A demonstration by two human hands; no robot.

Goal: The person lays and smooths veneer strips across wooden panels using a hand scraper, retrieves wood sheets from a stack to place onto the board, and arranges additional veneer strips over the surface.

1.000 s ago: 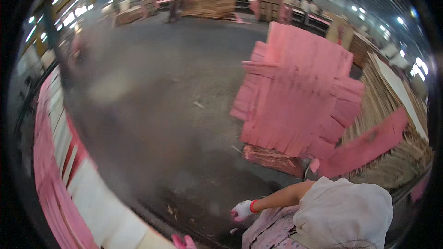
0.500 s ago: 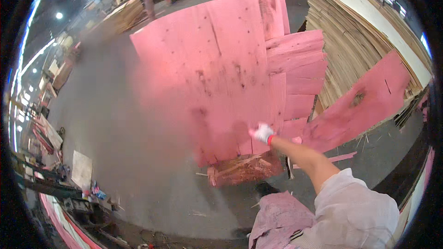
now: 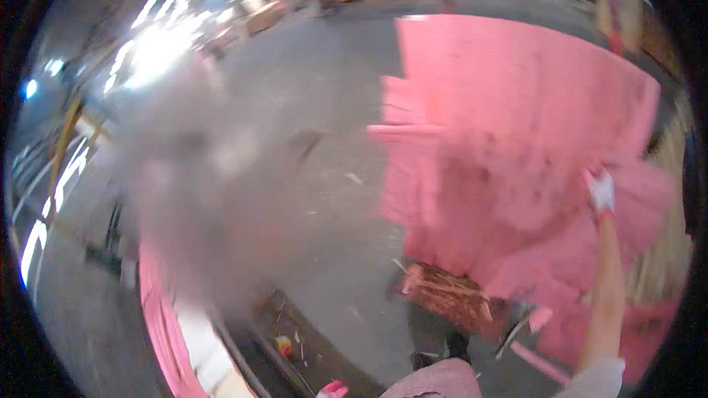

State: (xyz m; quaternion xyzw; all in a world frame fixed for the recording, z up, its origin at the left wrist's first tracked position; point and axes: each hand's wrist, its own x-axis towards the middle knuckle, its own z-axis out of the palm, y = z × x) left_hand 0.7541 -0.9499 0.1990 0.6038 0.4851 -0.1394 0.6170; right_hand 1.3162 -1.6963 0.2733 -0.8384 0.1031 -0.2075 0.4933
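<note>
A broad pile of pink veneer sheets (image 3: 516,96), thin wood with dark knots, spreads across the right half of the view. Over its right part reaches my right hand (image 3: 602,190), in a white glove with pink fingertips. It is at or just above the pink surface, beside another pink sheet (image 3: 643,195) that extends to the right. Motion blurs its fingers, so whether they grip a sheet does not show. Only the pink-tipped fingers of my left hand (image 3: 334,389) show at the bottom edge, apart from the pile.
Under the pile's near edge sits a rough reddish block of wood scraps (image 3: 450,296). Pale stacked veneer (image 3: 664,265) stands at the far right. A long pink and white stack (image 3: 166,309) runs along the lower left. Splinters lie on the grey floor (image 3: 346,199). A grey smudge blurs the left middle.
My view has swung left, so the pile now appears farther right. My right hand has shifted from the pile's near edge to its right part. My left fingertips have come in at the bottom.
</note>
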